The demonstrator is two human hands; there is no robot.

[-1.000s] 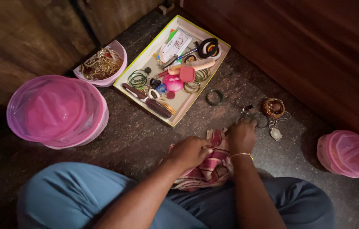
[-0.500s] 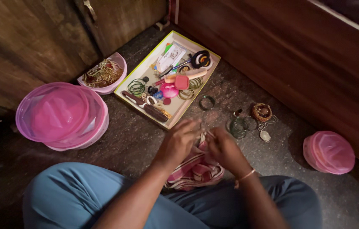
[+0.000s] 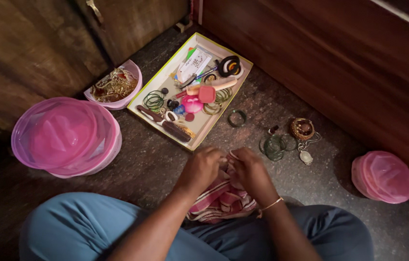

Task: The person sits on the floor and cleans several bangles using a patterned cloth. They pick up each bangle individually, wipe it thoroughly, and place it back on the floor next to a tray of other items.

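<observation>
Cloth (image 3: 221, 198), pink and cream striped, bunched in the lap against blue trousers (image 3: 83, 227), on a dark speckled floor (image 3: 156, 164); crumpled, so no clear long axis, though the heap rises away from the body toward the hands. Left hand (image 3: 202, 169) and right hand (image 3: 248, 171) meet at its top edge, fingers curled and pinching the fabric (a thin gold bangle (image 3: 271, 204) on the right wrist). Packages: shallow rectangular tray (image 3: 195, 143), yellow-edged, set diagonally beyond the hands, holding a white card, green bangles, a brush and pink oddments. Large round pink container (image 3: 64, 135), translucent, to the left; small pink bowl (image 3: 129, 89) of gold jewellery behind it, beside the tray. Smaller pink lidded container (image 3: 383, 176) far right, near a wooden panel (image 3: 339, 63). Loose bangles (image 3: 274, 145) and a pendant (image 3: 306, 157) lie right of the hands.
</observation>
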